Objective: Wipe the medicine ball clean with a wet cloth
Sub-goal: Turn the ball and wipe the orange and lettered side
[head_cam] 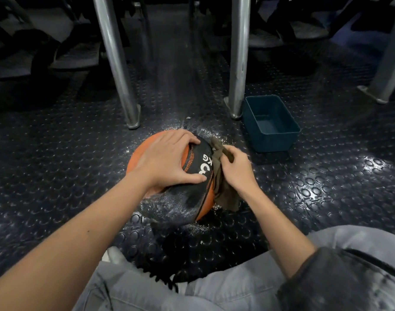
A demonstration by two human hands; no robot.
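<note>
On the dark, round-studded rubber floor (57, 153), which is seen to glisten with wet around the middle, a left-hand post (115, 63) and a right-hand post (239, 59), both of bare steel, are planted further back. Grey trousers (237, 283) are seen along the lower edge, with the knees spread to either side. Between the knees and the posts, the medicine ball (192, 198) is set on the floor; it is orange with a black band, on which "3 KG" is printed in white, and its near side is flecked with pale specks. A dark blue tub (270, 140) is placed on the floor just beside the right-hand post, apart from the ball. An olive-brown cloth (225, 191) is draped against the ball's right side, its lower end hanging towards the floor. The left hand (165, 160) is laid over the top of the ball, fingers spread and pressed on it. The cloth's upper part is gripped by the right hand (235, 167), whose fingers are curled round it, and is held against the ball.
</note>
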